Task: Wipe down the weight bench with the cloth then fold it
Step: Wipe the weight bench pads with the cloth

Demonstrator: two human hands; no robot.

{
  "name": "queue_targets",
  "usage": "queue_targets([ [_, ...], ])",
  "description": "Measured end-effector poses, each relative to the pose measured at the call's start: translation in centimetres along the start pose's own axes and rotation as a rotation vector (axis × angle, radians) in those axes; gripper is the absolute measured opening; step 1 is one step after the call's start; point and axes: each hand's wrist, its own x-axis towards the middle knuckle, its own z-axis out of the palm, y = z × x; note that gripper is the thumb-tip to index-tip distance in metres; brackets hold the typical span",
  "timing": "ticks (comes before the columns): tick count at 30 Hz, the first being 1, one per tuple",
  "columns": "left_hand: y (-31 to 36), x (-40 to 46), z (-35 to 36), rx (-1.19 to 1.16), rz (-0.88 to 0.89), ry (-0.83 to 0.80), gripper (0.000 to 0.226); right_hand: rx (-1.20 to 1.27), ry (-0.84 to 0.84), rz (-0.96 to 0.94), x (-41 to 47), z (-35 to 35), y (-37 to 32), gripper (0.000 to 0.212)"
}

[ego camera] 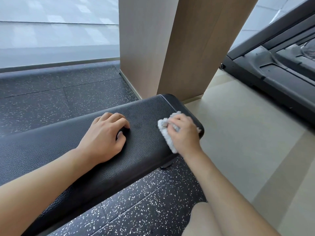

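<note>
The weight bench (64, 150) has a black, grained leather pad that runs from the lower left to its rounded far end at centre right. My right hand (183, 133) presses a bunched pale grey cloth (166, 133) onto the pad near that far end, fingers closed over it. The cloth sticks out to the left of and below my fingers. My left hand (105, 135) rests on the pad's middle with fingers curled down and nothing in it.
Speckled black rubber flooring (51, 99) lies on both sides of the bench. A wood-clad pillar (170, 48) stands just beyond the bench end. Beige floor (247, 133) spreads to the right, with a black treadmill base (272, 79) at the upper right. My knee (204, 218) is at the bottom.
</note>
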Motion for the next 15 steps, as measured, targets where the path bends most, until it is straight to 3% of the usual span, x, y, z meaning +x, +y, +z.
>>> queue_targets([
  [4,-0.3,0.2,-0.1,-0.055,-0.154,0.055,0.037,0.121,-0.150,-0.261,-5.1,3.2,-5.6,0.017],
  [7,-0.3,0.0,-0.3,-0.044,-0.183,0.049,0.030,0.175,-0.241,-0.363,-5.1,3.8,-5.5,0.018],
  [13,-1.8,0.5,-2.1,-0.141,-0.096,-0.053,0.022,-0.021,-0.074,-0.011,4.6,1.8,-0.1,0.020],
  [15,-2.5,0.2,-2.5,-0.117,-0.025,-0.072,0.026,-0.055,-0.068,0.006,5.5,2.1,-0.2,0.022],
])
